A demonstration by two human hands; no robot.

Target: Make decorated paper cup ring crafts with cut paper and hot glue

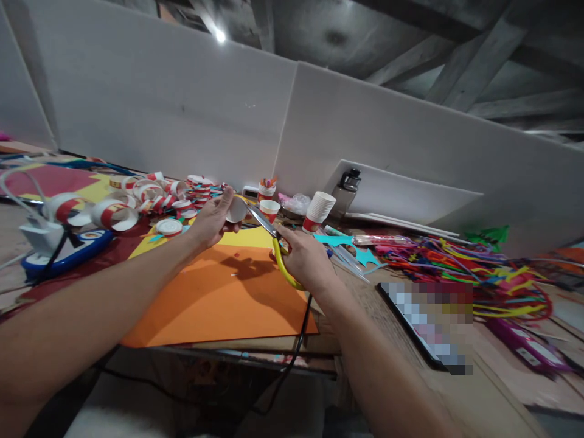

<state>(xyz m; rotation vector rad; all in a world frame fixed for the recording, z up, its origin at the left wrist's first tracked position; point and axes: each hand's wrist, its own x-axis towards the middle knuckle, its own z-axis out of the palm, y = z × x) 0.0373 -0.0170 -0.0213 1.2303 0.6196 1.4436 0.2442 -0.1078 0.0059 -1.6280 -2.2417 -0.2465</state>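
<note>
Head view, only one: the left hand (pixel 222 214) grips a white paper cup (pixel 236 210), thumb on top and fingers below, above the far edge of the orange sheet (pixel 214 298); probably pinched like that to keep the rim steady and the near side free for the blades. The right hand (pixel 303 252) is wrapped around the yellow handles of the scissors (pixel 262 219), above the sheet's right far corner, blades aimed at the cup's edge; touching or just short of it, cannot tell. Both hands are up off the sheet, likely to give the blades room. Spares seem parked within reach: cup stack (pixel 319 210) beyond the sheet's right far corner, single red-and-white cup (pixel 269 210) just beyond the far edge. Cut cup rings (pixel 114 214) lie left of and beyond the sheet, perhaps set aside out of the way. Surface: wooden table (pixel 365 316), cluttered; yellow paper (pixel 253 236) at the sheet's far edge, phone (pixel 417 328) right of it, screen pixelated, coloured pipe cleaners (pixel 438 261) farther right, white plug (pixel 42 237) well left. Room: pale boards (pixel 159 91) stand behind everything past the sheet, grey beamed ceiling (pixel 337 39) above, one bright lamp (pixel 221 35).
</note>
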